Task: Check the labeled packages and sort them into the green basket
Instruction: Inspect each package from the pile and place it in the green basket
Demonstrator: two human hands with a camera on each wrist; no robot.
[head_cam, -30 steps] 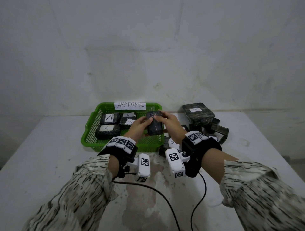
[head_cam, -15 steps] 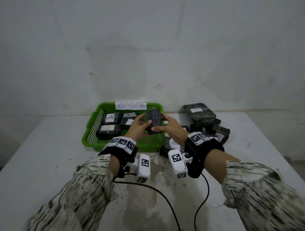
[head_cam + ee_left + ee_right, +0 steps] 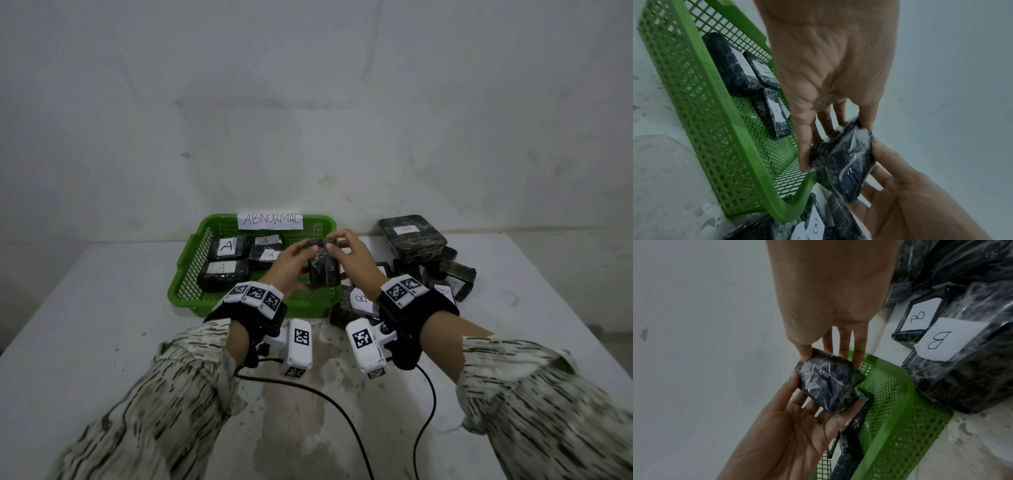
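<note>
I hold a small black plastic-wrapped package (image 3: 323, 265) (image 3: 842, 157) (image 3: 830, 382) with both hands over the right front part of the green basket (image 3: 185, 274). My left hand (image 3: 298, 263) grips it with the thumb (image 3: 865, 120) at one corner and the fingers on the opposite side. My right hand (image 3: 337, 245) holds the far end between the thumb (image 3: 805, 352) and the fingers. No label shows on the faces in view. In the basket lie several black packages labelled A (image 3: 227, 246), and an "ABNORMAL" sign (image 3: 270, 221) stands on its back rim.
A pile of dark wrapped packages (image 3: 412, 236) lies right of the basket, some labelled B (image 3: 941, 340) (image 3: 359, 298). Two black cables (image 3: 342, 411) run over the white table toward me. A wall stands close behind the basket.
The package has been turned between my hands and now sits a little lower. Both hands stay over the basket's right side.
</note>
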